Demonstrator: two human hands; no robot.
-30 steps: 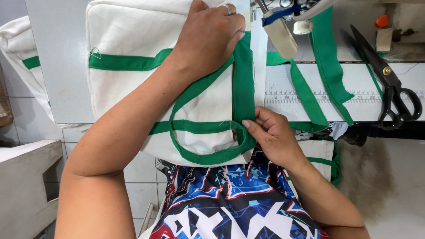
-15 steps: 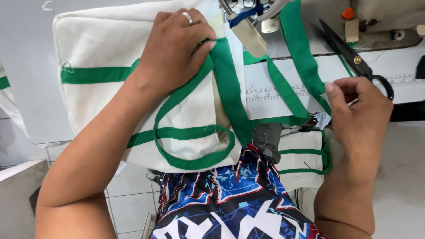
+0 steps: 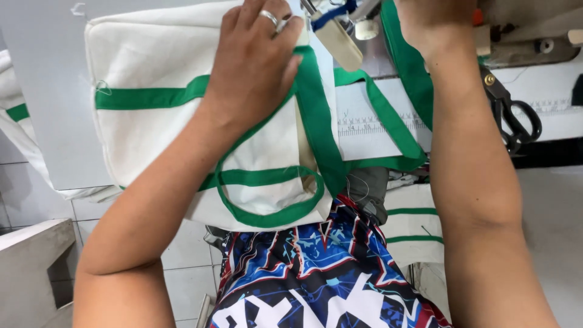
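Keep the white canvas bag [image 3: 164,121], spread over the near left of the sewing table [image 3: 61,91], pinned flat. Left hand [image 3: 255,79]: fingers splayed, pressing its green strap [image 3: 316,121]. Right hand [image 3: 434,24], far right: fingers cropped, grip unreadable. Mind the scissors [image 3: 513,115].

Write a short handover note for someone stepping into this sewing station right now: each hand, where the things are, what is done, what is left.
Left hand: flat, palm down on the white bag, pressing it to the table.
Right hand: raised at the sewing machine, on the green strap; grip hidden.
Scissors: lying on the table, right side.
Done: green trim and a looped handle show on the bag.
Left: the loose strap is not yet stitched down.
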